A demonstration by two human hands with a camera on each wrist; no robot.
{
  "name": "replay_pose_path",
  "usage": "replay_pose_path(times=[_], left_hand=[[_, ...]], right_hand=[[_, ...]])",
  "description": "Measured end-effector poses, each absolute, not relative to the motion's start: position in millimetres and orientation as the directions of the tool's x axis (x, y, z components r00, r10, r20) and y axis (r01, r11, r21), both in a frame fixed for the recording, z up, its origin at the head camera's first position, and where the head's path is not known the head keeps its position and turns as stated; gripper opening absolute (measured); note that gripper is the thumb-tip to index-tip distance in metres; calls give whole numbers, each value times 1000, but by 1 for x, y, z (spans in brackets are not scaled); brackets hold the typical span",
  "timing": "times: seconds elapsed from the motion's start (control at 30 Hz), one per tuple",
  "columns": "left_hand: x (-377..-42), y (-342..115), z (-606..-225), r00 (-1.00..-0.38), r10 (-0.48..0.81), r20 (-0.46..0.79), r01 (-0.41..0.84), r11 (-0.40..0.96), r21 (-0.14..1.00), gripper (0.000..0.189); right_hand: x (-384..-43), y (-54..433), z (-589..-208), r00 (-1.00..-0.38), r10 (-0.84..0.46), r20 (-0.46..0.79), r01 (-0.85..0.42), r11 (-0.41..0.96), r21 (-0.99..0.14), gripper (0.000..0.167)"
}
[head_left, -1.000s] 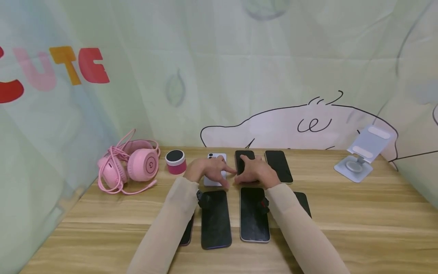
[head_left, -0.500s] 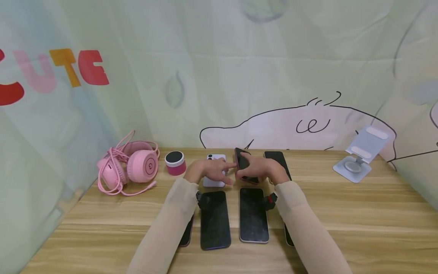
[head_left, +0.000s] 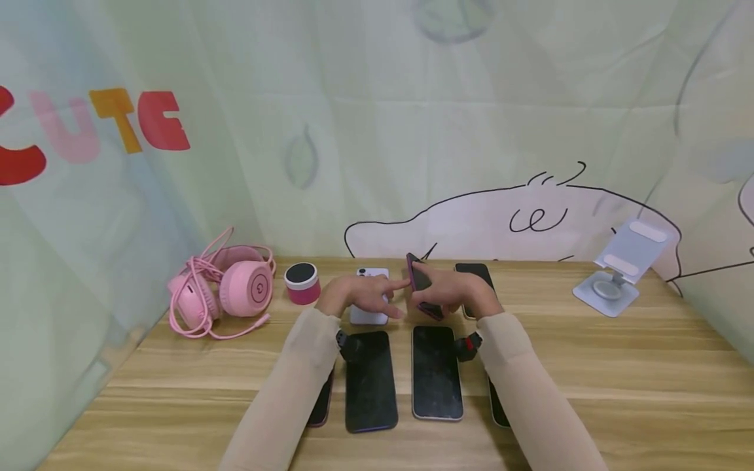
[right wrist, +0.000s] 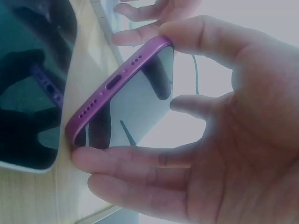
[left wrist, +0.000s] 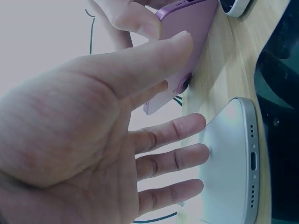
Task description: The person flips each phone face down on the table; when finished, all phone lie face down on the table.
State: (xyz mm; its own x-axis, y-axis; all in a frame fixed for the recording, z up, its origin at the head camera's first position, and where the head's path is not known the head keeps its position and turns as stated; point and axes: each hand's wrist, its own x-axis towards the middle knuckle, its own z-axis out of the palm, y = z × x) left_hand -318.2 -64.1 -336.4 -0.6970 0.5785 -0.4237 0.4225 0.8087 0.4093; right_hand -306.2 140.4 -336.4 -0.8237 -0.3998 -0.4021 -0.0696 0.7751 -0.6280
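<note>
My right hand [head_left: 452,290] grips a purple-framed smartphone [head_left: 421,281] by its edges, thumb on one side and fingers on the other in the right wrist view. The phone is tilted up on its side, its dark screen toward that hand and its purple back [left wrist: 180,53] toward the left. My left hand [head_left: 366,293] hovers beside it with fingers extended; the index fingertip is at the phone's left edge or back, contact hard to tell. Beneath the left hand a white smartphone [head_left: 368,317] lies back up, partly covered.
Another dark-screened phone [head_left: 476,269] lies right of the right hand. Nearer, several phones lie screen up in a row, including a dark one [head_left: 371,383] and a white-edged one [head_left: 437,373]. Pink headphones [head_left: 246,288], a pink-and-white round canister [head_left: 302,284] and a folding phone stand [head_left: 624,261] stand farther out.
The purple-framed phone, flat on the table a second ago, is tipped up from its right side in my right hand. That hand has rolled slightly right; the left has barely moved.
</note>
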Motion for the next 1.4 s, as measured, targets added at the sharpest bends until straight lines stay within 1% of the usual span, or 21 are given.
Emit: replay_pose_path(times=[0.2,0.43,0.6,0.67,0.8,0.97,1.13,1.27,1.4], left_hand=[[-318,-63,-336,-684,595,-422,417,794,443,79],[-319,-63,-339,-655,627,-422,440,770,461,78],[-319,-63,-342,-652,647,-394,458,751,476,76],[-319,-63,-343,-661,645,-384,463,753,467,75],[-319,-63,-344,-671,638,-378,461,758,461,73],[-319,-60,-344,-670,642,-373,464,754,465,70],[-320,-59,-345,-656,661,-364,510,744,432,64],[-321,-59,-346,-656,667,-355,538,742,399,61],[-321,-59,-347,-663,659,-355,535,749,391,59]], right_hand=[[-307,148,-333,-815,-429,-389,-78,747,-660,86],[-308,153,-328,-783,-485,-391,-64,687,-724,86],[-310,153,-330,-801,-504,-323,-61,606,-793,82],[-311,152,-332,-808,-507,-301,-52,570,-820,82],[-313,152,-337,-821,-492,-289,-34,547,-836,82],[-314,154,-339,-846,-450,-286,-45,593,-804,77],[-312,154,-340,-859,-407,-312,-81,708,-701,69],[-312,154,-342,-854,-394,-338,-87,751,-655,64],[-313,156,-344,-830,-389,-400,-74,787,-613,65]])
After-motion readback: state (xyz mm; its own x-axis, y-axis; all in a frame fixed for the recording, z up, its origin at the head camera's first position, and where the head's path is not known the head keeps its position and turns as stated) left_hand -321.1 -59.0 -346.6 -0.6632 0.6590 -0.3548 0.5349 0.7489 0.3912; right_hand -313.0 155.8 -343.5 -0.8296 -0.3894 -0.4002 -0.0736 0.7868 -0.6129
